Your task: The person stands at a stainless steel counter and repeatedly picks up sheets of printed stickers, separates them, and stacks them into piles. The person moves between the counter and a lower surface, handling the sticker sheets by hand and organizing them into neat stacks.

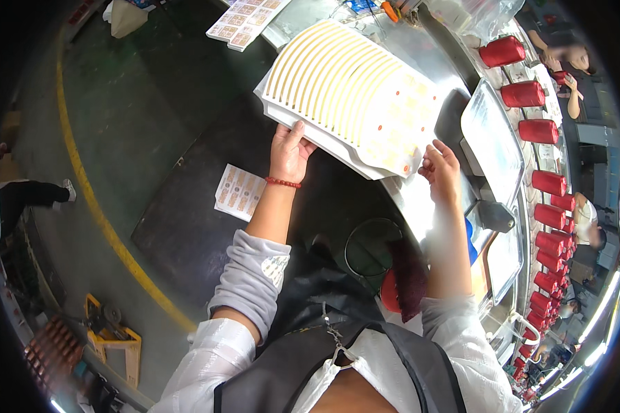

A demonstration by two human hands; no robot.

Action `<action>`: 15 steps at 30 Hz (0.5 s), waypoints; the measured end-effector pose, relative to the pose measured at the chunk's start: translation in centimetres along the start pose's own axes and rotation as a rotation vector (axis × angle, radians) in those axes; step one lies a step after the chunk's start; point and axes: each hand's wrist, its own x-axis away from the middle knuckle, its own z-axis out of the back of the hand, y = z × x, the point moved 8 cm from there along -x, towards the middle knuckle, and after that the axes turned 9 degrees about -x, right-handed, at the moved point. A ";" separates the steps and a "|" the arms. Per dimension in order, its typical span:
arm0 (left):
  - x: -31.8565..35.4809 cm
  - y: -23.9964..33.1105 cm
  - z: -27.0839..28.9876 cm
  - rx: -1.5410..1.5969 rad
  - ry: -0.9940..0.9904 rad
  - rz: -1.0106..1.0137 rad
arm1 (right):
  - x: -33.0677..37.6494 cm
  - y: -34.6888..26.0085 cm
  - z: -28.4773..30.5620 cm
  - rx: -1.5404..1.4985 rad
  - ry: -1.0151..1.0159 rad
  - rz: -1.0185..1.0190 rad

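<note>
A thick stack of white printed sheets (pixel 337 76) is in front of me, tilted, over the edge of a shiny metal table. The top sheet has rows of curved yellow stripes at its left part and pale printed patches with small red dots at its right part. My left hand (pixel 293 153) grips the near edge of the stack, thumb on top and fingers underneath. At the right corner, the fingers of my right hand (pixel 442 167) are bent in a pinch on the sheet's edge. A red bead bracelet (pixel 283 182) circles my left wrist.
More printed sheets (pixel 246 25) lie at the table's far left end, others (pixel 240 193) on a dark surface below my left forearm. Metal trays (pixel 494 138) stand at right, beside a line of red rounded objects (pixel 539 131). Several people work beyond. A yellow pallet jack (pixel 115 337) stands at left.
</note>
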 end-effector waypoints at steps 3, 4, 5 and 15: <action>0.9 -0.4 1.8 0.039 0.017 -0.004 | -1.2 3.3 -0.6 -0.101 -0.155 -0.191; 1.0 -0.6 2.2 0.054 0.022 0.002 | -1.4 3.8 -1.0 -0.065 -0.189 -0.218; 1.1 -0.9 2.6 0.055 0.034 0.012 | -1.5 4.4 -1.4 -0.031 -0.223 -0.244; 2.6 1.0 3.3 -0.036 0.165 0.018 | 1.3 -1.7 -5.4 -0.219 -0.258 -0.290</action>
